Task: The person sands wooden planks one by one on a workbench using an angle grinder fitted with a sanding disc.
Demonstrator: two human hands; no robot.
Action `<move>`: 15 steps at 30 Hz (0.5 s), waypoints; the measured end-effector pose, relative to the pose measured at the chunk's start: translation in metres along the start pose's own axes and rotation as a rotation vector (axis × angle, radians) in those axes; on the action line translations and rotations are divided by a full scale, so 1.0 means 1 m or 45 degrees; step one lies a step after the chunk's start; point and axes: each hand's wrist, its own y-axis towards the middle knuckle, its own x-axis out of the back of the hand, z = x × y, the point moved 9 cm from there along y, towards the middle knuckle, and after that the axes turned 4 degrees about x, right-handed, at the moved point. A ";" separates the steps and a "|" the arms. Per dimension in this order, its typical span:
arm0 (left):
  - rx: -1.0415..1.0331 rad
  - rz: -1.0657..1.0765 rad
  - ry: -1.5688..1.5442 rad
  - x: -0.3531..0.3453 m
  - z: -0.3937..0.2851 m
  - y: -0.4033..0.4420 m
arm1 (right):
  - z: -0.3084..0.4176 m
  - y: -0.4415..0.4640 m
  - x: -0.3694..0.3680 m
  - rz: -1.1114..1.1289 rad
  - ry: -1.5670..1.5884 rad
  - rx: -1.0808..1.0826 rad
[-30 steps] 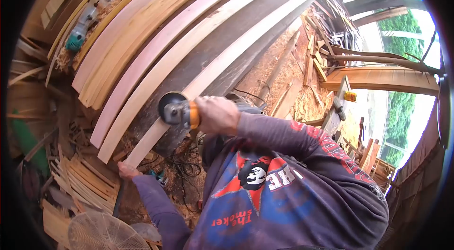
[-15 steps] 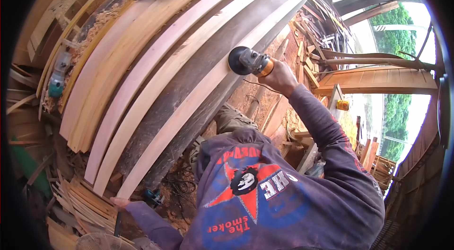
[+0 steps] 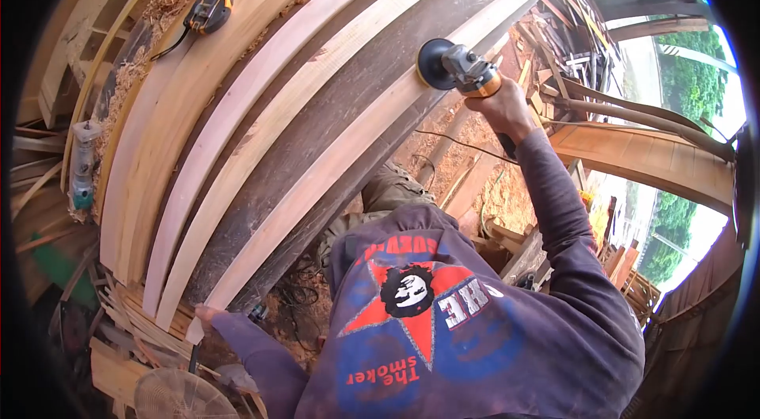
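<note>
My right hand is wrapped around an angle grinder. The grinder's round, dark-backed disc rests on the nearest long, curved wooden board. At the board's lower left end, my left hand grips its tip, partly hidden behind the sleeve. Beneath the board lies a dark, dusty work surface. A second pale curved board runs alongside, with a pinkish one beyond it. Fine dust hangs near the far end of the boards.
A black and orange tape measure sits on the farther boards. Another power tool, with a teal end, lies at far left among shavings. A cord trails from the grinder. Wood scraps are piled at right; a fan shows at lower left.
My right hand has moved the grinder farther up and right along the board. My left hand stays at the lower end. The whole view has shifted slightly.
</note>
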 end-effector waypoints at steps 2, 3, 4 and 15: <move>0.041 0.009 -0.020 0.004 -0.003 -0.003 | -0.040 0.019 0.005 -0.009 0.112 -0.088; 0.048 0.012 -0.023 0.004 -0.006 -0.005 | -0.043 0.024 0.016 -0.021 0.126 -0.154; 0.065 0.016 -0.032 0.006 -0.007 -0.006 | -0.044 0.028 0.028 -0.032 0.138 -0.221; 0.217 0.029 -0.089 0.016 0.003 0.007 | -0.023 0.008 -0.011 0.054 0.209 -0.102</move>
